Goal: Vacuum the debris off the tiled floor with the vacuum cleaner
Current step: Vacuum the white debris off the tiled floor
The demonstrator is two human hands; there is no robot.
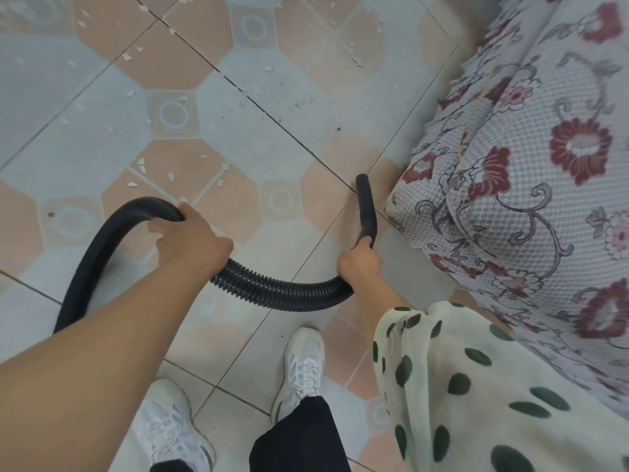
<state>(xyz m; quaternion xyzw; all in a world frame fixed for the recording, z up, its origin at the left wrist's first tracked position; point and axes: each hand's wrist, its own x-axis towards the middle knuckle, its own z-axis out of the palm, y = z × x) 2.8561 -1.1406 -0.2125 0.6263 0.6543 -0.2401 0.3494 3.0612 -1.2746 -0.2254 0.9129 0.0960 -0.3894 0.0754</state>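
In the middle of the head view, the vacuum cleaner's black ribbed hose (282, 289) sagged between the person's two hands. The left hand (192, 238), left of centre, had its fingers curled over the top of the hose where it arched. From that grip the hose curved down toward the lower left and passed behind the bare left forearm. The right hand (359, 264), right of centre, was wrapped round the hose's other end, where the smooth black nozzle (366, 206) began. The nozzle ran up the frame from that fist, its tip over the tiled floor (306, 97), just beside the corner of a piece of furniture draped in floral cloth (527, 158). Whether the tip touched the tile could not be told. Pale debris (170, 177) lay scattered just above the left hand and across the upper half of the frame, well apart from the nozzle tip. A cream sleeve (476, 386) with dark green dots covered the right arm at lower right. Two white trainers (304, 362) stood on the tiles at the bottom, below the hose.
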